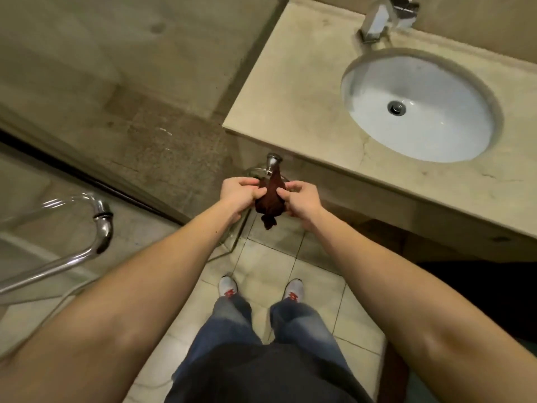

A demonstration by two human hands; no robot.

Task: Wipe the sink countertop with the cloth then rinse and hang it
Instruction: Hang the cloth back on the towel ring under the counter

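The small dark red-brown cloth (pixel 270 199) hangs from a shiny round metal hook (pixel 273 162) on the front of the beige stone sink countertop (pixel 305 112). The hook sits just under the counter's front edge, near its left corner. The top of the cloth is looped on the hook and the rest droops down below it in a bunched lump.

Both hands are on the cloth, just below the hook. The left hand (pixel 239 193) pinches the left side of the cloth with its fingers curled in. The right hand (pixel 302 199) pinches the right side the same way. Both hands are gripping, not let go.

The white oval sink bowl (pixel 418 109) is set into the counter, up and to the right of the hook. It looks bare, and no water can be seen running from the square silver tap (pixel 383 18) behind it. The counter top looks clean, but it is hard to tell if it is wet.

So I think the wiping and the rinsing are likely done, and this is the last part, the hanging. The cloth seems to be on the hook already. What may be left is to tug it straight so it hangs neatly, and then let go with both hands.
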